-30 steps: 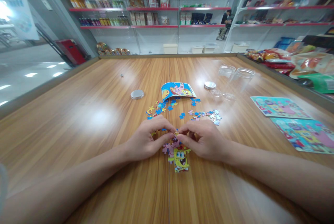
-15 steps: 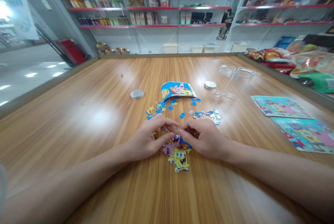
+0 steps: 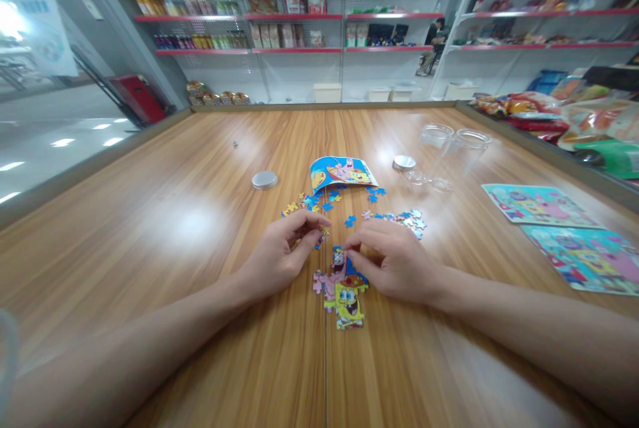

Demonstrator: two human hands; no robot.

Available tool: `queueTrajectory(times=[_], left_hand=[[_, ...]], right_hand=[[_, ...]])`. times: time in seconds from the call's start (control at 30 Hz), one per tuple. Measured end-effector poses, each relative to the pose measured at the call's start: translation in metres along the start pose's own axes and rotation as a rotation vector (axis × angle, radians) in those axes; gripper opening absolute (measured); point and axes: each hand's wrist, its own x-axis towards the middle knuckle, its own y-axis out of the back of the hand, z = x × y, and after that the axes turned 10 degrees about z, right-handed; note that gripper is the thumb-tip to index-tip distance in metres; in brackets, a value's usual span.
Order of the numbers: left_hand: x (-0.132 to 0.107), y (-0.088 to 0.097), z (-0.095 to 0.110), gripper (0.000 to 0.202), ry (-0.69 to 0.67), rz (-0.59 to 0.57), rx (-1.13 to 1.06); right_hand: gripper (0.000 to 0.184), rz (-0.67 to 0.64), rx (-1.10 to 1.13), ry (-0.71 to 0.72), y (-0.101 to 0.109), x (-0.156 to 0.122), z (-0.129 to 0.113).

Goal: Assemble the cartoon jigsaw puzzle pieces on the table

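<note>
Now that the left hand (image 3: 280, 247) has drawn off toward ten o'clock of the joined puzzle (image 3: 348, 301), its top shows on the surface (image 3: 259, 375); the right hand (image 3: 397, 260) stays at two o'clock, both grips unclear.

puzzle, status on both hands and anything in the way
Left hand by small pieces, grip unclear. Right hand at upper right of joined section. Loose pieces beyond, apparently not blocking.

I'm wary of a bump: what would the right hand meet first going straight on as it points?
Likely the left hand or the small puzzle pieces by its fingertips, though the right hand may brush the joined puzzle on the way; height is unclear.
</note>
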Motion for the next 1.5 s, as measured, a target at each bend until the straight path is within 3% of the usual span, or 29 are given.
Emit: queueTrajectory(times=[0.17, 0.37, 0.57, 0.8, 1.17, 1.37, 1.5], left_hand=[[0.002, 0.001, 0.002, 0.021, -0.086, -0.020, 0.087], [0.002, 0.000, 0.000, 0.013, 0.081, 0.011, -0.161], [0.001, 0.001, 0.002, 0.011, 0.132, 0.004, -0.120], [0.000, 0.001, 0.006, 0.010, 0.086, 0.008, 0.055], [0.001, 0.002, 0.010, 0.011, -0.047, -0.128, 0.180], [0.002, 0.004, 0.012, 0.013, -0.101, -0.205, 0.147], [0.001, 0.005, 0.010, 0.012, -0.113, -0.209, 0.136]], right_hand=[[0.008, -0.018, -0.011, 0.010, 0.000, 0.000, 0.001], [0.017, -0.110, -0.050, 0.044, 0.001, -0.002, 0.000], [0.019, -0.147, -0.063, 0.007, 0.003, -0.002, 0.000], [0.013, -0.094, -0.097, 0.023, 0.003, -0.001, -0.001], [0.017, -0.005, -0.017, 0.055, 0.000, 0.000, 0.000], [0.016, 0.038, -0.006, 0.039, 0.001, 0.000, -0.002], [0.018, 0.000, -0.007, 0.046, 0.002, 0.000, -0.003]])
